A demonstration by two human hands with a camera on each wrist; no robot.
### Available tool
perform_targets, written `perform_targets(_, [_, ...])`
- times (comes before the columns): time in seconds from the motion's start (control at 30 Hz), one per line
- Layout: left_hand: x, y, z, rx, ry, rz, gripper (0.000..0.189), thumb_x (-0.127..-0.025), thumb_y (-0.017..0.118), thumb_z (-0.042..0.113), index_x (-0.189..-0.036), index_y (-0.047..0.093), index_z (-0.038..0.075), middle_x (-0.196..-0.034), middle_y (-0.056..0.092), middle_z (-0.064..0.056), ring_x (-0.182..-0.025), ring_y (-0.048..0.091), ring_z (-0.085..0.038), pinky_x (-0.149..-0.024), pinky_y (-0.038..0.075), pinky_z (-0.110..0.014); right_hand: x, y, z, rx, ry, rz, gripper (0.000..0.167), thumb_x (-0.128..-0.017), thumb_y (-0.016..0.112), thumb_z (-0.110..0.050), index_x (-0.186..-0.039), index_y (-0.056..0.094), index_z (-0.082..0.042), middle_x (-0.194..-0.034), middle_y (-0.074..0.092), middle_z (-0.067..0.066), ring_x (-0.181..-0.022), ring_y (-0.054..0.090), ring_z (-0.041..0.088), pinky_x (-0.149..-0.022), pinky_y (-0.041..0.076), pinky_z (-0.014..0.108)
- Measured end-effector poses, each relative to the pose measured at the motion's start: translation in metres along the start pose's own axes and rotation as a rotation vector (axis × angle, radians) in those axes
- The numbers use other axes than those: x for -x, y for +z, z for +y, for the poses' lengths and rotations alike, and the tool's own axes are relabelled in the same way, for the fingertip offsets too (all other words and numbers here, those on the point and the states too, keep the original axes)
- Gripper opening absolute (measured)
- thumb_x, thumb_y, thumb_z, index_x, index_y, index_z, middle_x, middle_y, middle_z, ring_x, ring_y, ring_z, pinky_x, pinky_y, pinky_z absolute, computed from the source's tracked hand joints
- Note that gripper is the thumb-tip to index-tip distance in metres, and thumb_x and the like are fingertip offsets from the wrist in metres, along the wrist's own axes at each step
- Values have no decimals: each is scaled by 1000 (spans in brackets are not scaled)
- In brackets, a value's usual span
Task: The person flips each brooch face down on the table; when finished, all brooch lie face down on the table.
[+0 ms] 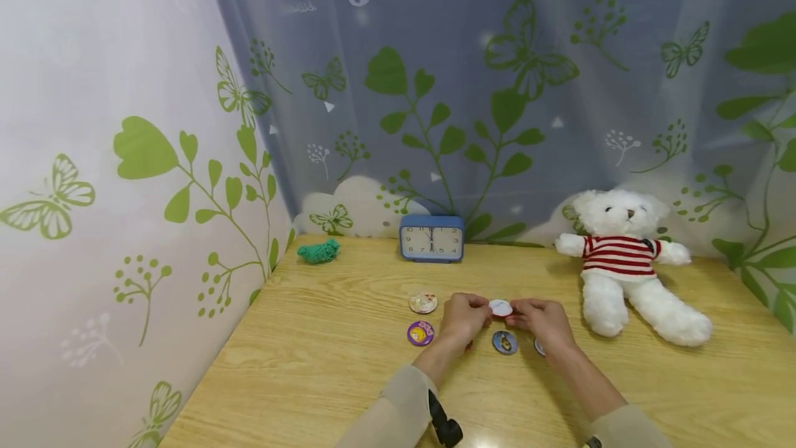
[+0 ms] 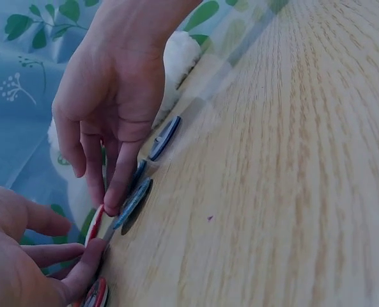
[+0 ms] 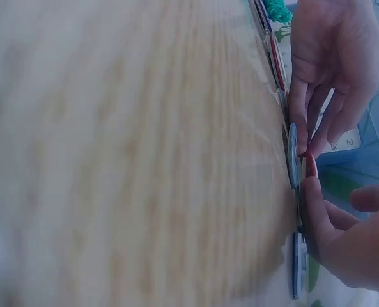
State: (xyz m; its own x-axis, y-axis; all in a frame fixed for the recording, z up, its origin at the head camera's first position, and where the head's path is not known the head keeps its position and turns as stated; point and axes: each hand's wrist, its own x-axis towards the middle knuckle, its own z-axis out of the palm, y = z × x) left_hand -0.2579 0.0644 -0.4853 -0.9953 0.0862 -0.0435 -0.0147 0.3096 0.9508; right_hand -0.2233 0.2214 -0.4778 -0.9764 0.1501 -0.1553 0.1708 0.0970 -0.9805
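Note:
A round button badge [image 1: 500, 308] with a white face and a red rim is tilted up between both hands. My left hand [image 1: 465, 316] pinches its left edge, and my right hand [image 1: 547, 322] pinches the right edge. Just in front of it lies a blue-grey badge [image 1: 504, 342] with a dark and tan picture. Another badge [image 1: 539, 346] is partly covered by the right hand. To the left hand's left are a cream badge [image 1: 423, 303] and a purple-rimmed badge [image 1: 420, 333]. In the left wrist view a red-edged badge [image 2: 100, 291] shows beneath the left fingers.
A blue alarm clock [image 1: 432, 239] stands at the back of the wooden table [image 1: 298, 365]. A green bundle of cord [image 1: 318, 252] lies at the back left. At the right sits a white teddy bear [image 1: 622, 261] in a striped top. A patterned curtain [image 1: 398, 144] hangs behind.

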Motion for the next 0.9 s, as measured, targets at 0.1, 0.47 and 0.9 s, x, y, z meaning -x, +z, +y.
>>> perform_targets(0.1, [0, 1, 2, -6, 0, 0, 11, -90, 72, 4, -98, 80, 1, -71, 72, -5, -61, 62, -8, -53, 45, -16, 1, 0, -1, 2, 6, -12, 42, -109, 47, -11, -137, 52, 21, -130, 63, 34, -90, 74, 13, -85, 61, 26])
perform_targets(0.47, [2, 1, 5, -6, -10, -28, 11, -92, 69, 7, -93, 79, 2, -72, 70, -7, -60, 53, -6, -54, 41, -16, 2, -1, -2, 9, 12, -37, 46, -109, 49, -14, -139, 50, 21, -138, 56, 36, -92, 73, 11, -89, 59, 25])
perform_targets(0.9, [1, 2, 6, -12, -29, -17, 17, -94, 68, 12, -98, 79, 0, -73, 70, -8, -62, 54, -7, -59, 44, -18, 6, 0, -5, 38, 0, -34, 46, -108, 47, -15, -139, 51, 19, -143, 54, 35, -106, 73, 17, -100, 57, 33])
